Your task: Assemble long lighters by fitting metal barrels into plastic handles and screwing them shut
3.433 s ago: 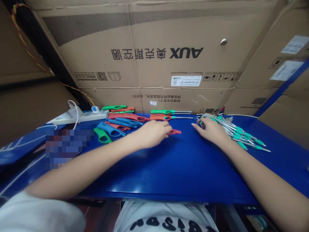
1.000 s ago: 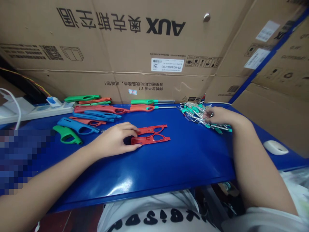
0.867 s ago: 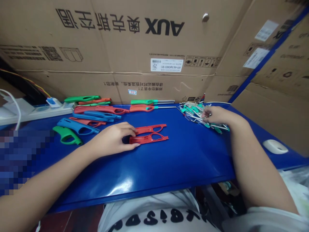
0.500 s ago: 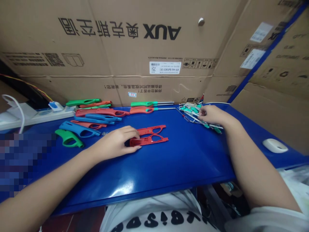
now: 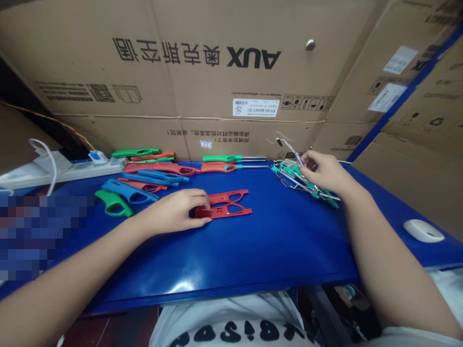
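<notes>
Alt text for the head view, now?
Left hand holds two red shell halves on a blue table; right hand pinches a wired metal rod above a pile of green-tipped rods. Coloured shells lie at rear left.

On my feed the blue bench (image 5: 253,255) backs onto cardboard boxes (image 5: 173,111). The big one is printed AUX upside down and has a white label (image 5: 255,107) low on it. A white power strip (image 5: 65,168) lies at the rear left corner. Next to it, along the back edge, is a heap of green, red and blue handle shells (image 5: 144,176). Two assembled lighters (image 5: 222,163), one green and one orange, lie parallel just right of the heap. A white oval object (image 5: 423,231) rests at the right edge.
</notes>
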The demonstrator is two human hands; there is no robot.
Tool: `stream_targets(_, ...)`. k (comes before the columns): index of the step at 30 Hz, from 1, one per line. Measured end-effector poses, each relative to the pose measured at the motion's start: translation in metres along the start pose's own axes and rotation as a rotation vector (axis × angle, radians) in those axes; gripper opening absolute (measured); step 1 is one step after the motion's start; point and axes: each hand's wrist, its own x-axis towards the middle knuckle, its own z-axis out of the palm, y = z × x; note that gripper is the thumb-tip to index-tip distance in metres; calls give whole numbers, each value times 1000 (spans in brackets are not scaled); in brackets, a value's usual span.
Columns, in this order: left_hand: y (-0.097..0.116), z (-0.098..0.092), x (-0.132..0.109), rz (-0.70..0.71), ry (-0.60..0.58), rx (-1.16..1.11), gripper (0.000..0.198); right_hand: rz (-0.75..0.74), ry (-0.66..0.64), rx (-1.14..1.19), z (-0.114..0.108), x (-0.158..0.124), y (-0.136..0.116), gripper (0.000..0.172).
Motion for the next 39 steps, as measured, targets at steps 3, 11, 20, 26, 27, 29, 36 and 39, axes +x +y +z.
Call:
stream_targets(3,-2,-6,-2,10,-19,11,15,-168,-70,25,12,-3,-15,9)
stream_targets(11,-8,-12,-2,-5,-10,66,27,-485,-200,74,47,-16,-61,9)
stream_targets(20,-10,14,4,34,78,-3,35,-479,-203,84,51,-17,-56,10)
stream_targets(26,-11,18,4,60,99,-75,28,-452,-225,81,52,-17,-55,10)
stream_targets(27,-11,18,4,61,104,-78,28,-454,-229,81,52,-17,-55,9)
stream_targets(29,-9,18,4,60,111,-81,28,-459,-236,89,52,-17,-57,9)
stream_targets(36,-8,19,4,74,146,-85,25,-451,-246,116,52,-17,-58,10)
stream_targets(39,-9,20,4,69,148,-86,26,-453,-245,113,53,-17,-57,9)
